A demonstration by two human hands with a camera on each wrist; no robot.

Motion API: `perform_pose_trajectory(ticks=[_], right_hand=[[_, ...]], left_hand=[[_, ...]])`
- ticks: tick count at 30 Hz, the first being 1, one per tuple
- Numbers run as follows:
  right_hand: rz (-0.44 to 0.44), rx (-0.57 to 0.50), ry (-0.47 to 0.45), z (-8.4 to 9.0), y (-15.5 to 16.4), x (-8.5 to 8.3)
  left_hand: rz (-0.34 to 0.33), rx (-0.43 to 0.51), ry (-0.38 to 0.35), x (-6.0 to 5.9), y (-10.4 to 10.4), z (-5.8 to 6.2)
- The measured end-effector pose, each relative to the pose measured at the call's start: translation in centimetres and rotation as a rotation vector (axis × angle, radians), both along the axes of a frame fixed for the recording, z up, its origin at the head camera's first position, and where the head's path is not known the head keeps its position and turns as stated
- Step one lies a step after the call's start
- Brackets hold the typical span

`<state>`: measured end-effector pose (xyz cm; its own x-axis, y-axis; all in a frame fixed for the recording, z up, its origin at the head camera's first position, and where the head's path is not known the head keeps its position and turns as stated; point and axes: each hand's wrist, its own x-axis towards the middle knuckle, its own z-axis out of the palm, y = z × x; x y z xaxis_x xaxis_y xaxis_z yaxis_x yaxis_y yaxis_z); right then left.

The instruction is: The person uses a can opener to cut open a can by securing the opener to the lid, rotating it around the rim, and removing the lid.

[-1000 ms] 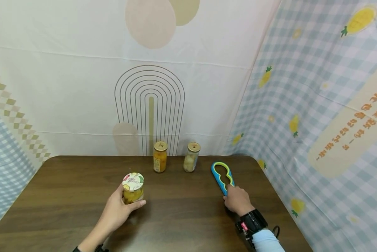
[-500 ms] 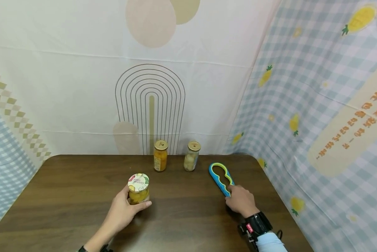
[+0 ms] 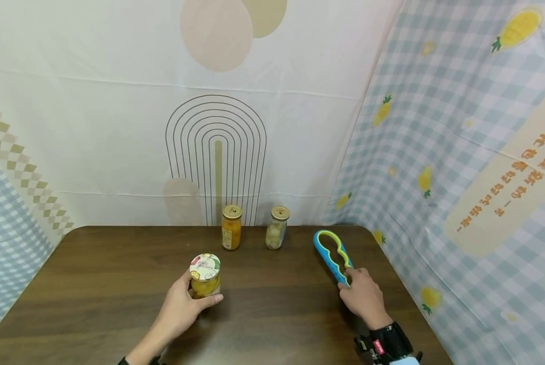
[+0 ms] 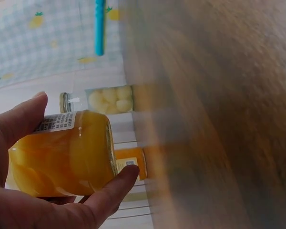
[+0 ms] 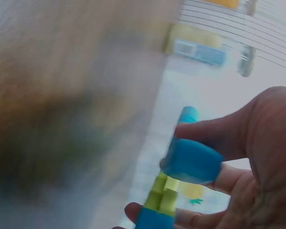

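Jar [image 3: 205, 278]: upright in the left hand [image 3: 181, 306], raised off the table [image 3: 272, 314], left of centre and nearer than both standing jars; filled with big yellow pieces.
Lid [image 3: 204, 267]: on the jar, white with a colourful print; wording too small to read.
Left hand: curled round the jar, pinching between thumb on the right and fingers on the left; in the left wrist view, wrapped about the glass beside a printed label [image 4: 57, 122].
Opener-like tool [image 3: 331, 264]: held at the right, ring end pointing far and left; blue outside, lime green along the wavy inner edge; well apart from the jar.
Right hand [image 3: 362, 294]: closed on the near end of the tool, gripping between thumb and fingers; strapped at the wrist with a black band [image 3: 391, 342].
Orange jar [image 3: 231, 230]: standing near the far edge, gold-lidded.
Pale jar [image 3: 277, 233]: standing just right of the orange jar, gold-lidded, filled with whitish round pieces.
Backdrop: white cloth [image 3: 94, 137] at the far side, blue checked cloth [image 3: 436, 101] with pineapples at the right.
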<state>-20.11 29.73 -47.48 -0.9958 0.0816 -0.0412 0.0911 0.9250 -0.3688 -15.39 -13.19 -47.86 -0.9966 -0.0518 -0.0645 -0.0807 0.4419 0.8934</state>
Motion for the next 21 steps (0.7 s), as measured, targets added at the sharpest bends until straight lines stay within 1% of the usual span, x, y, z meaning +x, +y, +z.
perform_pose_trajectory(ticks=[3,6,9,11,13,16,21], right_hand=[[0.001,-0.051,0.104,1.1,-0.2,0.9],[0.014,-0.101,0.222,2.3,-1.0,1.7],[0.054,-0.131,0.324,3.6,-2.5,2.2],[0.095,-0.142,0.369,4.5,-3.7,2.5],[0.144,-0.144,0.393,5.2,-5.0,2.7],[0.210,-0.157,0.393,5.9,-6.9,3.1],[0.313,-0.181,0.394,6.5,-10.0,4.0]], left_hand=[[-0.007,-0.003,0.002,0.0,0.3,0.1],[-0.016,-0.016,0.007,0.0,0.6,0.2],[-0.025,-0.023,0.012,0.0,1.0,0.4],[-0.028,-0.017,0.009,0.0,1.3,0.4],[-0.034,-0.011,0.011,-0.2,1.6,0.4],[-0.041,0.008,0.012,-0.4,2.2,0.3],[-0.057,0.031,0.037,-0.5,3.5,0.1]])
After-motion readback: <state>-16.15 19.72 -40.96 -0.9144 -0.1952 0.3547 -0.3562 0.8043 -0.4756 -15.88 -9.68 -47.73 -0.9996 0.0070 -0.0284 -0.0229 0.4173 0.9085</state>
